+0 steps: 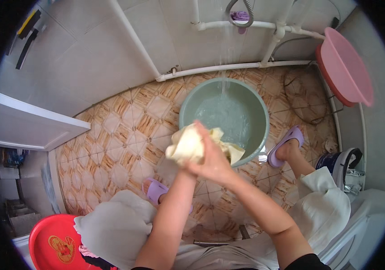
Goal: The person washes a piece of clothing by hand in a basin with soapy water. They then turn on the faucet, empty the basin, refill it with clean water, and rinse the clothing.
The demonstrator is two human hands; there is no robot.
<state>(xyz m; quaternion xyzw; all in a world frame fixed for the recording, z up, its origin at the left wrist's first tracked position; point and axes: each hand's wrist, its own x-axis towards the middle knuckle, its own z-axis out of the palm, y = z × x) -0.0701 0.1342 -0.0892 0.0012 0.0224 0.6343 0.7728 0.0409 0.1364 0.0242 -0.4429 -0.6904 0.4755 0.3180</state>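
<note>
A bunched, pale yellow cloth (pixel 189 145) is gathered between my two hands, over the near left rim of a round grey-green basin (pixel 264 135). My right hand (pixel 212 158) wraps the cloth from the right, fingers pointing up and slightly blurred. My left hand (pixel 189 170) is at the cloth's lower side, most of it hidden by the cloth and by my right hand. One corner of the cloth hangs to the right over the basin's edge. Water (pixel 224 60) falls in a thin stream into the basin, where clear water (pixel 226 114) ripples.
White pipes (pixel 212 68) run along the tiled wall behind the basin. Pink basins (pixel 344 67) hang at the right. A red basin (pixel 40 239) with fabric in it stands at lower left, and a white door (pixel 37 125) juts in. Purple slippers (pixel 287 145) are on my feet.
</note>
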